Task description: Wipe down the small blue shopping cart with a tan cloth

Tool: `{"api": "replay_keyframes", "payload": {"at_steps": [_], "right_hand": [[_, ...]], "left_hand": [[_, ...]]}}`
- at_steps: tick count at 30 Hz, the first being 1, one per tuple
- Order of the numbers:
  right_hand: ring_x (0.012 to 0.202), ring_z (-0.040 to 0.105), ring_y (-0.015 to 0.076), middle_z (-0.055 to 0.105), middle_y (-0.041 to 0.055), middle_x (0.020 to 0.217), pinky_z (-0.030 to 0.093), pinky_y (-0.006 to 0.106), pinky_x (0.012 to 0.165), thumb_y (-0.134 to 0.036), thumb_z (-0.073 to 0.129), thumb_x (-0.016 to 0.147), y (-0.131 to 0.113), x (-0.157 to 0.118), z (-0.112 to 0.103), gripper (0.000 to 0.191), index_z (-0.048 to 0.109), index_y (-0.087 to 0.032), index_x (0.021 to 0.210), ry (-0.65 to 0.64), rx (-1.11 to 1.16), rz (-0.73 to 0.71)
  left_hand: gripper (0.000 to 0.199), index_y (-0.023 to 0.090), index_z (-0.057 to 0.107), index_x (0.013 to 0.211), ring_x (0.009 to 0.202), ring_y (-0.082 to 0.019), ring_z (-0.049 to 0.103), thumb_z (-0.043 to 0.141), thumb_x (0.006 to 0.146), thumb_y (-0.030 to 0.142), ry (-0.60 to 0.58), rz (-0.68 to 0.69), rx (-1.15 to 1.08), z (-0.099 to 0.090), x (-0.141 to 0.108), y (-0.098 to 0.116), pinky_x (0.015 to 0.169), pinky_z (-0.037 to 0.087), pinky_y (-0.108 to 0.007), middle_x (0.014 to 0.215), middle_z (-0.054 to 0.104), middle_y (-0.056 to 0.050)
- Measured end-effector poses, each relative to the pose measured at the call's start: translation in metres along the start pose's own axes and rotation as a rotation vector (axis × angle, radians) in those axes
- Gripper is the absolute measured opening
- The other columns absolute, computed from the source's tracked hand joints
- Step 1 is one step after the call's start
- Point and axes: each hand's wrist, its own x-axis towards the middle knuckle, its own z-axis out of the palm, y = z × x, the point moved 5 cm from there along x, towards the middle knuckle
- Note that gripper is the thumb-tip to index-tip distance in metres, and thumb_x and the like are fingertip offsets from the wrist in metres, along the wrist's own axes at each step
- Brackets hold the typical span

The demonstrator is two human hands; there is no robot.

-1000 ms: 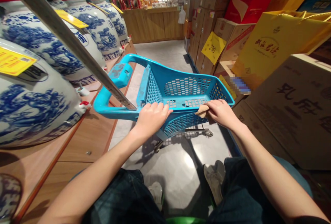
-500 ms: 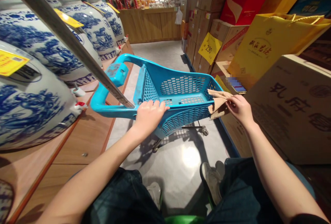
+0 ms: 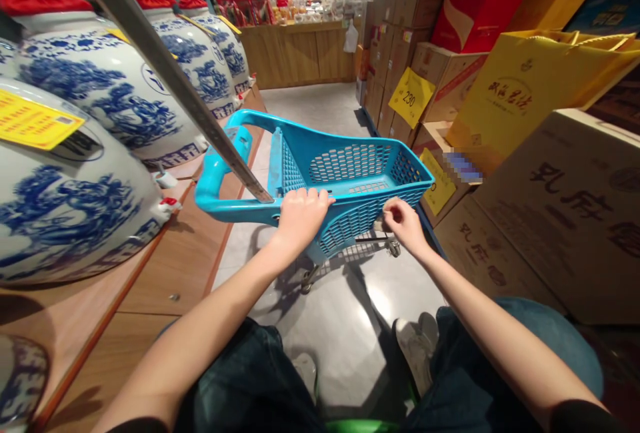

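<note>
Tan cloth [image 3: 379,225] mostly behind right fingers [image 3: 399,205]

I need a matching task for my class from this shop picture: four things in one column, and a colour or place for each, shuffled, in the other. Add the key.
Things:
1. Shopping cart
2. Left hand
3. Large jars
4. "230" sign

Colours and places:
A. White with blue pictures
B. Closed over the near rim of the cart
C. Yellow
D. Bright blue all over its basket

Right pairs: 1-D, 2-B, 3-A, 4-C
</note>
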Motion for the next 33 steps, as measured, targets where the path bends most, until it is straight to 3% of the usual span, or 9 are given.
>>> {"api": "replay_keyframes", "payload": {"at_steps": [3,10,17,20,23,26,29,33], "right_hand": [[0.091,0.066,0.0232,0.07,0.0075,0.096,0.056,0.035,0.071,-0.035,0.064,0.085,-0.011,-0.004,0.029,0.013,0.072,-0.024,0.086,-0.068,0.135,0.026],[0.092,0.07,0.0255,0.074,0.0081,0.095,0.058,0.048,0.09,-0.044,0.069,0.081,0.015,0.008,0.016,0.022,0.069,-0.023,0.085,0.172,0.299,0.223],[0.103,0.064,0.0245,0.06,0.0076,0.117,0.057,0.048,0.102,-0.043,0.08,0.066,0.024,-0.002,0.026,0.046,0.069,-0.026,0.106,0.207,0.129,0.175],[0.095,0.065,0.0233,0.064,0.006,0.107,0.058,0.046,0.095,-0.039,0.074,0.065,0.033,0.005,0.016,0.033,0.066,-0.024,0.094,0.229,0.174,0.241],[0.086,0.064,0.0221,0.067,0.0041,0.091,0.058,0.043,0.088,-0.036,0.067,0.066,0.029,0.016,-0.011,0.024,0.063,-0.022,0.086,0.327,0.18,0.278],[0.095,0.065,0.0231,0.067,0.0052,0.098,0.056,0.042,0.092,-0.031,0.065,0.072,0.003,0.024,-0.041,0.02,0.065,-0.022,0.09,0.441,0.027,0.115],[0.104,0.064,0.0253,0.064,0.0068,0.101,0.055,0.041,0.092,-0.026,0.064,0.077,-0.017,0.023,-0.041,0.013,0.068,-0.024,0.089,0.349,-0.104,-0.064],[0.09,0.062,0.0244,0.06,0.007,0.095,0.056,0.038,0.078,-0.021,0.061,0.079,-0.006,0.01,-0.005,0.009,0.068,-0.024,0.082,0.062,-0.131,-0.033]], "left_hand": [[0.034,0.013,0.073,0.094,0.087,-0.034,0.072,0.051,0.109,0.035,-0.007,0.004,0.002,0.001,0.002,0.0,0.065,0.035,-0.036,0.081,0.073,-0.016],[0.033,0.014,0.072,0.093,0.086,-0.032,0.071,0.051,0.109,0.034,0.015,0.01,-0.015,0.004,0.004,-0.001,0.064,0.034,-0.035,0.08,0.073,-0.015],[0.033,0.013,0.073,0.097,0.088,-0.033,0.071,0.049,0.109,0.032,0.021,0.005,-0.031,0.007,0.005,-0.004,0.067,0.038,-0.036,0.083,0.073,-0.017],[0.034,0.013,0.073,0.098,0.089,-0.033,0.071,0.048,0.11,0.032,0.016,0.007,-0.028,0.007,0.004,-0.004,0.067,0.039,-0.036,0.083,0.073,-0.017],[0.034,0.013,0.074,0.098,0.088,-0.034,0.072,0.048,0.11,0.032,0.015,0.016,-0.037,0.006,0.002,-0.003,0.067,0.039,-0.037,0.083,0.073,-0.017],[0.032,0.013,0.073,0.097,0.088,-0.034,0.071,0.05,0.109,0.032,0.033,0.024,-0.059,0.006,0.001,-0.002,0.067,0.039,-0.037,0.082,0.073,-0.017],[0.031,0.014,0.073,0.097,0.087,-0.033,0.071,0.051,0.108,0.031,0.05,0.027,-0.068,0.006,0.0,-0.002,0.067,0.038,-0.037,0.081,0.073,-0.016],[0.032,0.014,0.073,0.095,0.087,-0.033,0.07,0.051,0.108,0.032,0.04,0.036,-0.048,0.005,0.0,-0.001,0.066,0.037,-0.037,0.081,0.073,-0.017]]}}
